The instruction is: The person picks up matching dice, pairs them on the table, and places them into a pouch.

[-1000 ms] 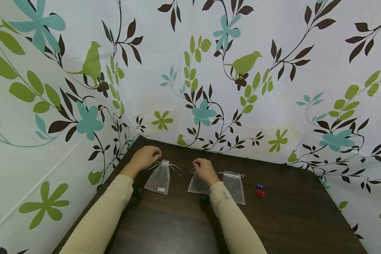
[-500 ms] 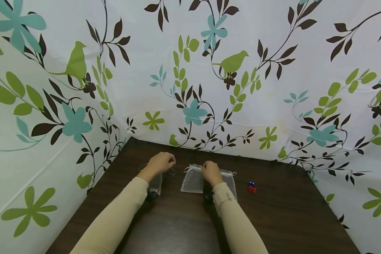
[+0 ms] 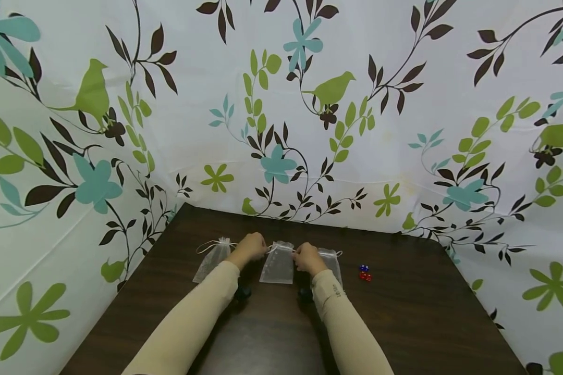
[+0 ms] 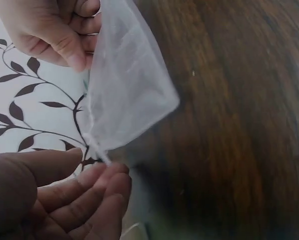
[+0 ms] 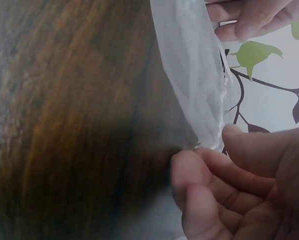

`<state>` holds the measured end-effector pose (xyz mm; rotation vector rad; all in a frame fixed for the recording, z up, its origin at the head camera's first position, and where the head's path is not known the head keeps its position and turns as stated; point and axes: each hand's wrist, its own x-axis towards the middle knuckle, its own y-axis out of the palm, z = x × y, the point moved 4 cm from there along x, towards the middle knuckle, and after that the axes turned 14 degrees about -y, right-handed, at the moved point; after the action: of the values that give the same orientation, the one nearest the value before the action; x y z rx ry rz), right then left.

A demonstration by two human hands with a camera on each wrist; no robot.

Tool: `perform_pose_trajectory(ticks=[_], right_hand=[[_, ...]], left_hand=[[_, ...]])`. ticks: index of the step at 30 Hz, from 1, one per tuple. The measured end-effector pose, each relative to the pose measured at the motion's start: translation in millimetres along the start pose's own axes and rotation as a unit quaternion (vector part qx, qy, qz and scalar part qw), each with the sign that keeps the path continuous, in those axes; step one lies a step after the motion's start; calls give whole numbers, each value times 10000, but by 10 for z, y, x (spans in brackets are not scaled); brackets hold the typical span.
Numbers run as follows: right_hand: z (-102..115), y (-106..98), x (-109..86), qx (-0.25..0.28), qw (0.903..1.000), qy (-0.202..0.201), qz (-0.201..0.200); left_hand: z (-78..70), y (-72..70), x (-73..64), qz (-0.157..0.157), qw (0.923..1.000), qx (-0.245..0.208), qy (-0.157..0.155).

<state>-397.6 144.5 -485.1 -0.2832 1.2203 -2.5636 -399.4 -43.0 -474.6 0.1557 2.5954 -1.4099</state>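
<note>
White pouch point(image 3: 278, 265), fingers point(image 4: 115, 181) seemingly pinching its drawstring point(image 4: 101, 153).

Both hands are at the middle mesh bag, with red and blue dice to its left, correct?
Not left: the head view shows the red dice and blue dice right of the middle mesh bag. The left hand and right hand are indeed at it.

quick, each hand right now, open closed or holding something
Left hand: at the middle bag's drawstring; can't tell if gripping.
Right hand: at that bag's other side; can't tell if gripping.
</note>
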Motion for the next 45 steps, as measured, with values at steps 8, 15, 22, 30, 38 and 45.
perform_pose_trajectory(ticks=[8,15,22,30,38,45], right_hand=[[-78,91,64,503,9985,88,197],[-139,100,67,887,9953,393,71],[-123,87,68,1220,9919,346,111],[-132,96,62,1372,9899,326,142],[-137,96,44,1547,9877,186,149],[-113,68,32,1675,9856,64,211]], left_hand=[[44,167,147,285,9962,-471,-670],[32,204,212,254,9948,-431,-891],[54,189,180,404,9942,-616,-781],[104,205,215,706,9886,-1143,-679],[156,192,201,997,9806,-1545,-684],[189,166,193,951,9780,-1771,-565]])
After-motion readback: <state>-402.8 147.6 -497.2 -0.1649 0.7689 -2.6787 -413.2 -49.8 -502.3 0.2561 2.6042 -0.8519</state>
